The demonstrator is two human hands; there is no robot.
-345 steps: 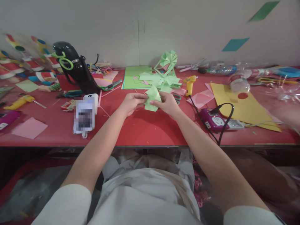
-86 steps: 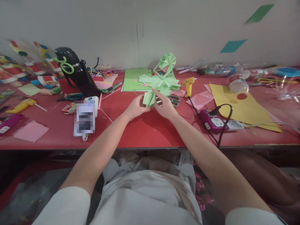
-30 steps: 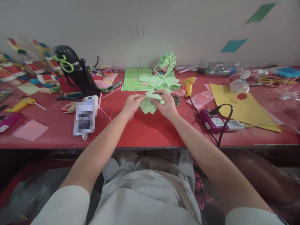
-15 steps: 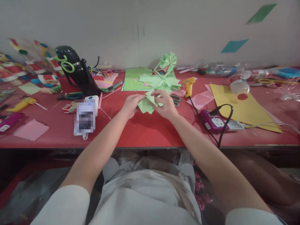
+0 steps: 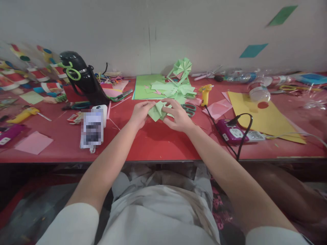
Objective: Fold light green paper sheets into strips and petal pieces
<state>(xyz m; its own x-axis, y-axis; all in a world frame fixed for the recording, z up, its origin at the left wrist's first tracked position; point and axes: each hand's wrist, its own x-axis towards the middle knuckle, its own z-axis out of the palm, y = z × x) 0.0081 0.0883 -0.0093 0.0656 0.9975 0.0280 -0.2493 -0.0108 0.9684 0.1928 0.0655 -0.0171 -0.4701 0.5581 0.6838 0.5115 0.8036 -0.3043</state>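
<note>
- Person's left hand (image 5: 140, 114), at 9 o'clock, pinches a piece of folded green paper (image 5: 155, 113) between thumb and fingers.
- The folded green paper, creased and angular, sits between both hands, over the red table (image 5: 158, 146).
- Right hand (image 5: 179, 116), at 3 o'clock from the paper, curves around its near side, thumb parted from the fingers; how firmly it grips cannot be told.
- Toward 1 o'clock, pale green paper pieces (image 5: 180, 92) lie below a pleated green wheel (image 5: 183, 66) standing near the wall.
- At 11 o'clock, a lime-green sheet (image 5: 143, 85) lies flat.
- Scissors (image 5: 190, 109) rest just beyond the right hand; a yellow glue gun (image 5: 205, 95) stands at 2 o'clock.
- A smartphone (image 5: 92, 129) is propped between 8 and 9 o'clock, a black bottle (image 5: 83, 80) at 10.
</note>
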